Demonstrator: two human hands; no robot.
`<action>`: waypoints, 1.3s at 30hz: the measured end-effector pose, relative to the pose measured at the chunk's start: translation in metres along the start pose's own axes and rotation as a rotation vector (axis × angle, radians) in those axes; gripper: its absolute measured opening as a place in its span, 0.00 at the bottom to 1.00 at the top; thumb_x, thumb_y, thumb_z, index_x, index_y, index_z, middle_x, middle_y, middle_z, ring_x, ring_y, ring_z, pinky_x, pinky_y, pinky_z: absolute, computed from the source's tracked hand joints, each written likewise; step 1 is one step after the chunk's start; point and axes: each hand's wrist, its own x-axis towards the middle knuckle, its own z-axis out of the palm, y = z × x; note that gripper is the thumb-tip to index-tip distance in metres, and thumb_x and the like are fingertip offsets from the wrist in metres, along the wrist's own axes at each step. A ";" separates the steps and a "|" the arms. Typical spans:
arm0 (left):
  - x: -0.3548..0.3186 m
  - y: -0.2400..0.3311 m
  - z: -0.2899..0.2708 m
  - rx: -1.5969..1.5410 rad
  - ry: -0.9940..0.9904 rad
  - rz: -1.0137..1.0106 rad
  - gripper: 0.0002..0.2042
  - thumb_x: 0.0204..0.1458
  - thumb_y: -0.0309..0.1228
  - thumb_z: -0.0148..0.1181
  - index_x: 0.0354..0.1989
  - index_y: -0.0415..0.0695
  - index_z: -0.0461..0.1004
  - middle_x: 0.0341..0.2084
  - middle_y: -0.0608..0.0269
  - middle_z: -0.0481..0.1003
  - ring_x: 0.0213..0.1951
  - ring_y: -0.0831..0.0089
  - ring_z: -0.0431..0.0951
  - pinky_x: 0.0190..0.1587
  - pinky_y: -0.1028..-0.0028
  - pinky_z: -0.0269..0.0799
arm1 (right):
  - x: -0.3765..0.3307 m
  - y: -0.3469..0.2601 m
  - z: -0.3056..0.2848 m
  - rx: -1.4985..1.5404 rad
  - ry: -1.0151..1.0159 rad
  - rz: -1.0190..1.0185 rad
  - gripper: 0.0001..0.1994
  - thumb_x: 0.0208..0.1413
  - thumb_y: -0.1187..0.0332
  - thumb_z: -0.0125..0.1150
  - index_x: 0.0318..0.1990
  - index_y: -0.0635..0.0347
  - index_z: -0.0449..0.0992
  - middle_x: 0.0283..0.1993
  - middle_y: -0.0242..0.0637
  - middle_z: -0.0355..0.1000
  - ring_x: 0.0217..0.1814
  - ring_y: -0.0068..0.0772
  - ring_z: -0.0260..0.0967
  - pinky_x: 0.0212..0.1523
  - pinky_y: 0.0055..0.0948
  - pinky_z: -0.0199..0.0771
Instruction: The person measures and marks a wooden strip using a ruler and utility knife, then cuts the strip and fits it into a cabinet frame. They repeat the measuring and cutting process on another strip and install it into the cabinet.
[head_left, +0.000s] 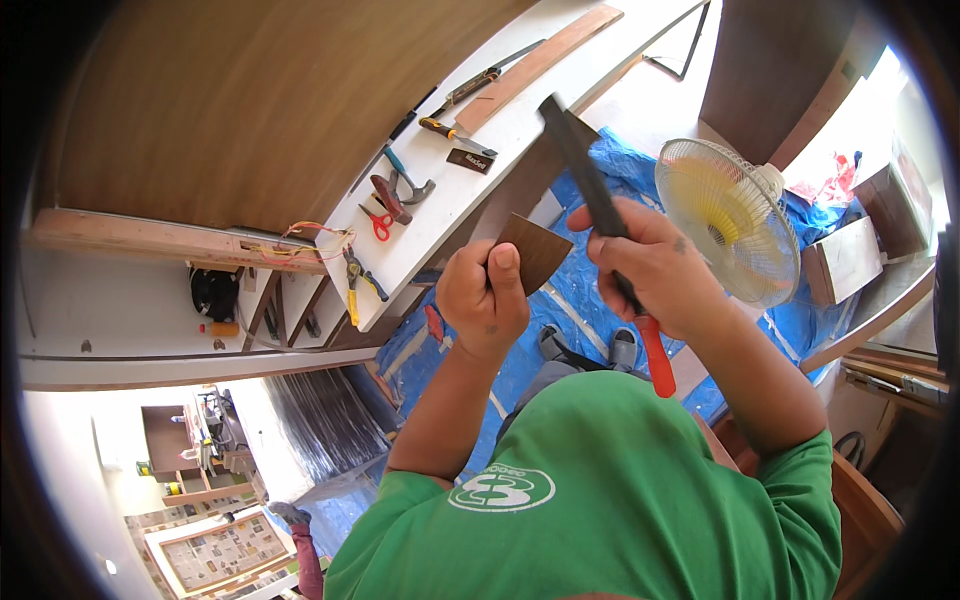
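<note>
Fingers of the left hand (482, 298) pinch a brown laminate piece (533, 250); the right hand (650, 265) grips a file (600, 205) across it. A slip could scrape that thumb.

Blue tarp (590, 290) on floor, white fan (728, 220), white workbench (470, 190).

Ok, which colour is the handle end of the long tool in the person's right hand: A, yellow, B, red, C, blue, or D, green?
B: the right hand grips a long dark file-like tool whose handle end sticking out below the fist is red, while the left hand holds a small brown piece of board against it.
</note>
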 end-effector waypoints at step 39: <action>0.003 0.016 0.025 -0.734 -0.014 -0.514 0.03 0.64 0.20 0.62 0.44 0.37 0.78 0.35 0.66 0.80 0.35 0.85 0.75 0.42 0.82 0.70 | 0.026 0.021 -0.025 0.012 0.329 -0.237 0.13 0.71 0.59 0.59 0.36 0.56 0.71 0.22 0.27 0.64 0.16 0.20 0.62 0.15 0.22 0.58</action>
